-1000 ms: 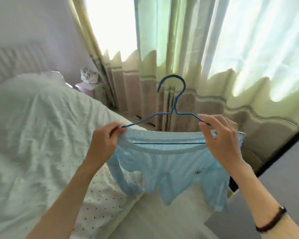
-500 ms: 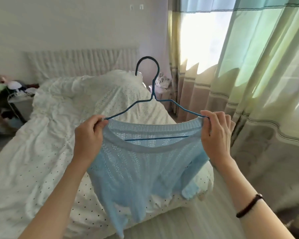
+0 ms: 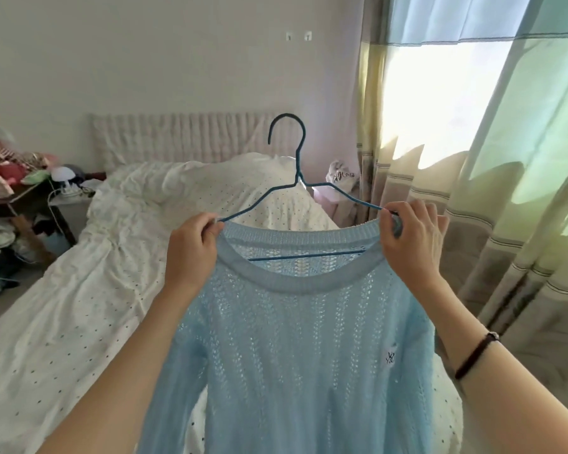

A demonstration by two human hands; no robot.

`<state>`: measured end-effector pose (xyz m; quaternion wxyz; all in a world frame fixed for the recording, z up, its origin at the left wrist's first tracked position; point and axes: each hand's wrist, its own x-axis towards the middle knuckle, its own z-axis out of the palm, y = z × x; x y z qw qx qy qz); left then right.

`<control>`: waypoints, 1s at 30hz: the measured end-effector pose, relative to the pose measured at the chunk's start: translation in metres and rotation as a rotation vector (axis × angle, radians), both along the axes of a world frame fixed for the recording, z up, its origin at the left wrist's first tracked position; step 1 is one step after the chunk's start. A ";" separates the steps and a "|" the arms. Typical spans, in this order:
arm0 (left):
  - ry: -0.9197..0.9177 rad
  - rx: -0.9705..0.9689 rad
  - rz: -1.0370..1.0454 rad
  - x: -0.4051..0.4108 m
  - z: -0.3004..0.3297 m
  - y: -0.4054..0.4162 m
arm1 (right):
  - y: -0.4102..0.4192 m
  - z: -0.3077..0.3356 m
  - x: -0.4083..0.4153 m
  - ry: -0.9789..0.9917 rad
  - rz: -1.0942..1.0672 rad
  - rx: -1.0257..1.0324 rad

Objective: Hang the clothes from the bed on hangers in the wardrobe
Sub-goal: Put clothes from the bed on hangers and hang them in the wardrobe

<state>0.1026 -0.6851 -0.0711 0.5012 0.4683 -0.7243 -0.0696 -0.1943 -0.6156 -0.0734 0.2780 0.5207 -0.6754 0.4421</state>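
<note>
Sweater (image 3: pixel 295 339) on blue hanger (image 3: pixel 297 178), left hand (image 3: pixel 192 250) and right hand (image 3: pixel 410 244) fingers pinching its shoulders, above bed (image 3: pixel 79 290)

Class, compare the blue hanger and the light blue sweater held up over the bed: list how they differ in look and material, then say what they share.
The hanger is thin, stiff, dark blue wire; the sweater is soft, pale blue open knit. The hanger's hook and shoulders rise bare above the neckline, while the sweater drapes downward and shows light through its holes. Shared: both are blue, and the left hand and right hand grip both at the shoulders.
</note>
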 end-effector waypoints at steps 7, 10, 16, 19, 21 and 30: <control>-0.057 0.226 -0.051 -0.039 -0.055 -0.124 | -0.109 -0.044 -0.038 -0.070 -0.012 0.209; -0.075 0.288 -0.045 -0.055 -0.072 -0.165 | -0.147 -0.064 -0.053 -0.120 -0.007 0.290; -0.176 0.392 0.006 -0.084 -0.117 -0.254 | -0.238 -0.113 -0.081 -0.167 0.011 0.429; -0.239 0.453 0.062 -0.099 -0.159 -0.299 | -0.291 -0.154 -0.097 -0.188 0.037 0.492; -0.248 0.497 0.102 -0.111 -0.188 -0.331 | -0.329 -0.184 -0.109 -0.212 0.051 0.540; -0.301 0.459 0.204 -0.171 -0.280 -0.483 | -0.490 -0.282 -0.158 -0.331 0.057 0.668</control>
